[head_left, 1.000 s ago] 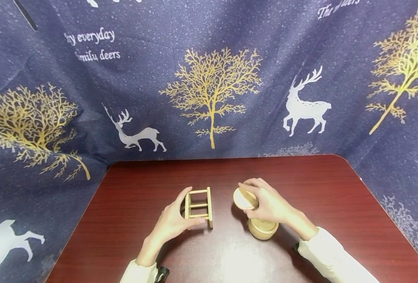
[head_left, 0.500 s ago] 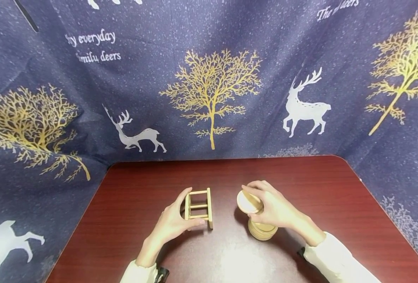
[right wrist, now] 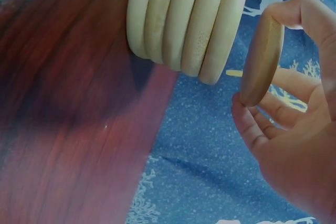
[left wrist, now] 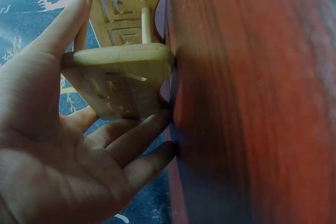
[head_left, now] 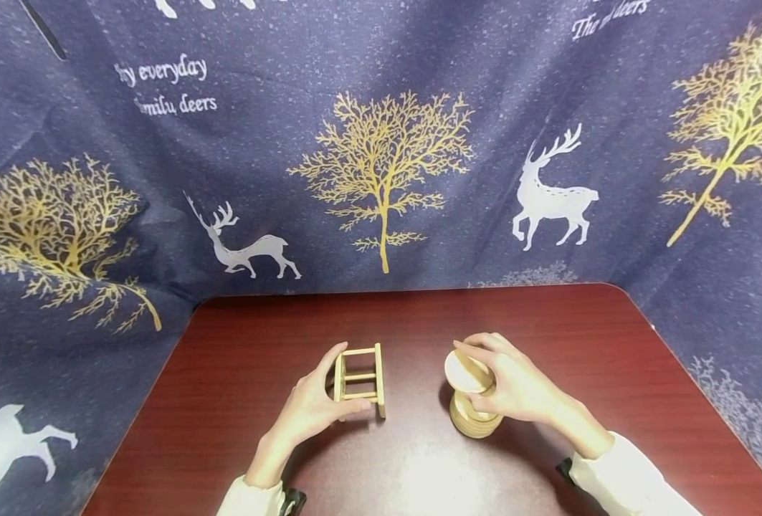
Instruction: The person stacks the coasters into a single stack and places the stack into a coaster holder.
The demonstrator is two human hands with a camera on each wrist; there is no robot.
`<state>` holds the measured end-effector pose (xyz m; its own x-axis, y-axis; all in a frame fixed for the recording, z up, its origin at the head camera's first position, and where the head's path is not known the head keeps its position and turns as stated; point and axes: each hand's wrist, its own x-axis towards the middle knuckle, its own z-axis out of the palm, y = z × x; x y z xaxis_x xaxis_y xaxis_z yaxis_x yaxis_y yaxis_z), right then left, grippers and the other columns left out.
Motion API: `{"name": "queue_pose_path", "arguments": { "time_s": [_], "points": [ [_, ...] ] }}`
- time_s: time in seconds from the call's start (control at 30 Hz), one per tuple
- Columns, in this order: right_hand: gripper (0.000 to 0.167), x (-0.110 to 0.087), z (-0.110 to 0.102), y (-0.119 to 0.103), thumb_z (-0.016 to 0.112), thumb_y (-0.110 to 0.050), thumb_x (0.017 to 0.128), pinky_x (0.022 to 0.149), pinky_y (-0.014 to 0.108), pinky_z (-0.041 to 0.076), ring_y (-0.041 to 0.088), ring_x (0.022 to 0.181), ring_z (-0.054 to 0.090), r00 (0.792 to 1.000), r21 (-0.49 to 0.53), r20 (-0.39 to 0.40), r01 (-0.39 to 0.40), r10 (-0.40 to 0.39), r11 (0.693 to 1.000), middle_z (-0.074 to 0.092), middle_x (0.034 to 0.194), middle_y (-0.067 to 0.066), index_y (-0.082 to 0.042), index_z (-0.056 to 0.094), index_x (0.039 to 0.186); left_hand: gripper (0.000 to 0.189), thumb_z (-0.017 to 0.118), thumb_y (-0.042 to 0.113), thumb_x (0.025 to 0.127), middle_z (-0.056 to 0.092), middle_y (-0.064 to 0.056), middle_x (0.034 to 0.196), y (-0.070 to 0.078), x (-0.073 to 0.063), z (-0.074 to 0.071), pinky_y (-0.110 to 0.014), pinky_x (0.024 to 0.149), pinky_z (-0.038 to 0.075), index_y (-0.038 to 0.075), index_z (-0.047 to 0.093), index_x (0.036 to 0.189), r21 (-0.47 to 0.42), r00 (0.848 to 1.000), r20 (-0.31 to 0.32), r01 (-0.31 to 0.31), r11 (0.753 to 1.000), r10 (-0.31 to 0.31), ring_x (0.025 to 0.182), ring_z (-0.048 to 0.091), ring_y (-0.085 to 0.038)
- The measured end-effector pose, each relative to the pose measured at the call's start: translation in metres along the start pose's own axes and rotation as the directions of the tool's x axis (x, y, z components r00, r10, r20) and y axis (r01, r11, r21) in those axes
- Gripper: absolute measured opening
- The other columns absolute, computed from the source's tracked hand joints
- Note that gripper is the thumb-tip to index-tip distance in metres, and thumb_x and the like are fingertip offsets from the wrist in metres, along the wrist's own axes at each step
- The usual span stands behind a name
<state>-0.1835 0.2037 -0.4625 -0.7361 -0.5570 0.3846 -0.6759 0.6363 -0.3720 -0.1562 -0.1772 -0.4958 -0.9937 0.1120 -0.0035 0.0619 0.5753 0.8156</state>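
A small wooden coaster rack [head_left: 360, 376] stands on the table, with two slotted side panels [left wrist: 118, 85] joined by thin rods. My left hand [head_left: 312, 401] holds it from the left, the thumb on the near side and fingers round the far side. Between thumb and fingertips my right hand [head_left: 516, 380] pinches a round wooden coaster [head_left: 467, 373]. That coaster is tilted and raised above a stack of several like coasters [head_left: 474, 423]. In the right wrist view a gap shows between the pinched coaster [right wrist: 262, 61] and the stack [right wrist: 181, 24].
The dark red wooden table [head_left: 277, 322] carries the rack and the stack, with bare surface between them. Behind and beside it hangs a blue cloth [head_left: 258, 165] printed with deer and trees. Light glares off the table's near part.
My right hand has moved right and slightly nearer with the coaster, which now hangs more directly over the stack. The left hand keeps its hold on the rack.
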Motion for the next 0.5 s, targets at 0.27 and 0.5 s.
{"name": "queue_pose_path", "arguments": {
  "time_s": [0.27, 0.5],
  "points": [
    [0.08, -0.006, 0.002, 0.002, 0.093, -0.017, 0.07, 0.096, 0.048, 0.059, 0.028, 0.123, 0.065, 1.0, -0.005, -0.021, 0.018, -0.018, 1.0, 0.069, 0.136, 0.007, -0.003, 0.071, 0.146, 0.114, 0.106, 0.044, 0.073, 0.076, -0.016, 0.115, -0.001, 0.0, 0.0, -0.034, 0.055, 0.056, 0.035, 0.044, 0.169, 0.005, 1.0, 0.001, 0.003, 1.0, -0.003, 0.054, 0.065, -0.014],
    [0.079, -0.012, 0.005, 0.003, 0.094, -0.02, 0.07, 0.095, 0.049, 0.058, 0.027, 0.122, 0.066, 0.998, -0.027, -0.045, 0.04, -0.042, 0.999, 0.069, 0.134, 0.006, -0.002, 0.072, 0.144, 0.115, 0.105, 0.046, 0.073, 0.077, -0.015, 0.116, -0.003, 0.001, 0.0, -0.034, 0.061, 0.058, 0.035, 0.043, 0.169, 0.03, 1.0, -0.001, 0.001, 1.0, -0.001, 0.058, 0.067, -0.013]
  ]
}}
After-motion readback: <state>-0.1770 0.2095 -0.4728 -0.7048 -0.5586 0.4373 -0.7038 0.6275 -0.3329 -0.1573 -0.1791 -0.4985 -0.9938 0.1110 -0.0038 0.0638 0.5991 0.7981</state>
